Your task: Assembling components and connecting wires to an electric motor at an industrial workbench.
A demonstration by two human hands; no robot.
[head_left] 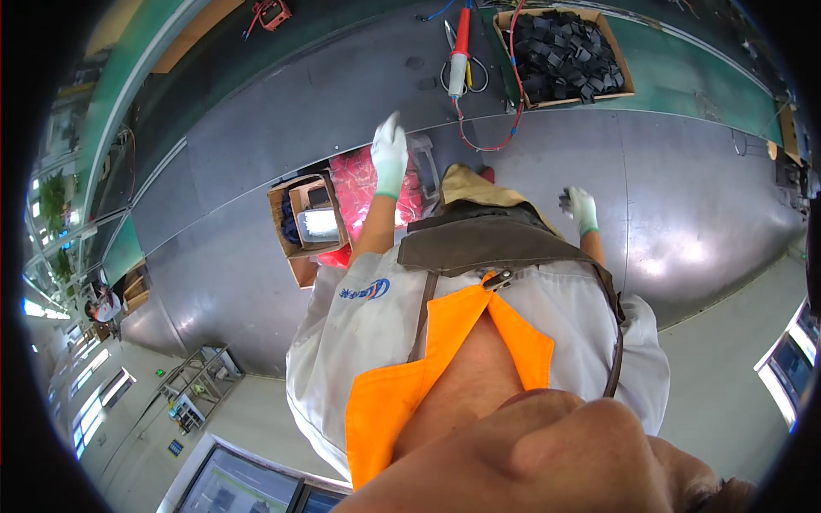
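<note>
Our left grip (390,158), white-gloved, hung over a shiny, lumpy pink plastic bag (349,184) by the smooth dark-grey worktop (282,128), and we could not tell if it or our right grip (583,209), dark at the fingertips, had hold of anything. We looked to be at a reaching step, and we thought the next move called for soft, careful fingers. Farther off, a square cardboard box (627,75) held a heap of flat black bits (569,56), near a long red-and-white tool (462,43).
</note>
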